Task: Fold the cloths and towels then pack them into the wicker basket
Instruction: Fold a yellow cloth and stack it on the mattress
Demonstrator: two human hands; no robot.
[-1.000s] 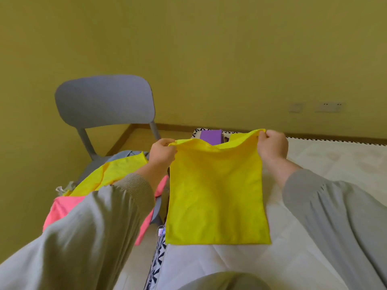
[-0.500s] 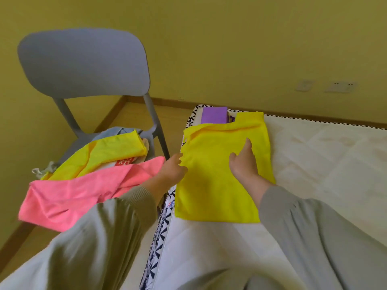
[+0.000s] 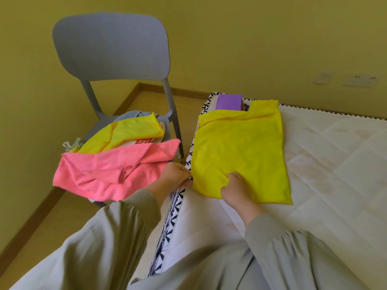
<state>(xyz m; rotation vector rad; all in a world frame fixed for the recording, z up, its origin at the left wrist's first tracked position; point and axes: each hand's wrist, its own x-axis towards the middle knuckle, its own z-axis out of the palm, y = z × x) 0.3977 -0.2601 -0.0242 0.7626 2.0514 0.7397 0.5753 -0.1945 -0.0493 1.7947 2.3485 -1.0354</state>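
Observation:
A yellow cloth lies folded flat on the white mattress, close to its left edge. My left hand pinches the cloth's near left corner at the mattress edge. Along the near edge, my right hand has its fingers curled into the bunched fabric. A folded purple cloth lies at the mattress's far corner, partly under the yellow cloth's far edge. No wicker basket is in view.
A grey chair stands left of the mattress against the yellow wall. Its seat holds a loose pile: a pink towel on top, another yellow cloth and paler cloths beneath. Wooden floor lies between chair and wall.
The yellow cloth, held up by its top corners a second ago, now lies on the mattress. Both hands have slid back from its middle and left side to its near edge.

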